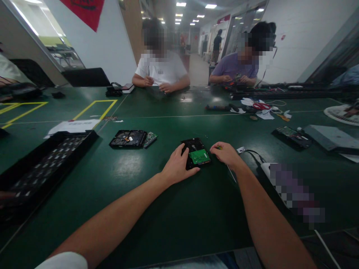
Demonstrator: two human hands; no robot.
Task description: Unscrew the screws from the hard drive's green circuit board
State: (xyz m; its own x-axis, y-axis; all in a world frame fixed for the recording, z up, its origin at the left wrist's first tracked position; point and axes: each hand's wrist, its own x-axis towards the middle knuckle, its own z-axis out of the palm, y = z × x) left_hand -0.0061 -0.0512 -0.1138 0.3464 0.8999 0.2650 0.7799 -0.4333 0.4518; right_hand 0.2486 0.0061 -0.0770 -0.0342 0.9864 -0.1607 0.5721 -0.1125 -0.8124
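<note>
A black hard drive (193,144) lies on the green table in front of me, its green circuit board (199,157) facing up. My left hand (178,164) grips it from the left, with fingers over the far left side and the thumb along the near edge. Just off the drive's right edge, my right hand (226,154) is closed around a screwdriver (219,148). Only a bit of its yellow-green handle shows; the thin metal shaft points back toward me, beneath the wrist. Several tiny bits, perhaps screws (206,136), lie beyond the drive.
Left are another hard drive (127,139), a loose circuit board (150,139) and a long black tray (47,164). On the right are a cabled white device (276,175), another drive (291,136) and a grey metal box (332,137). Two people (161,69) (235,69) work across the table.
</note>
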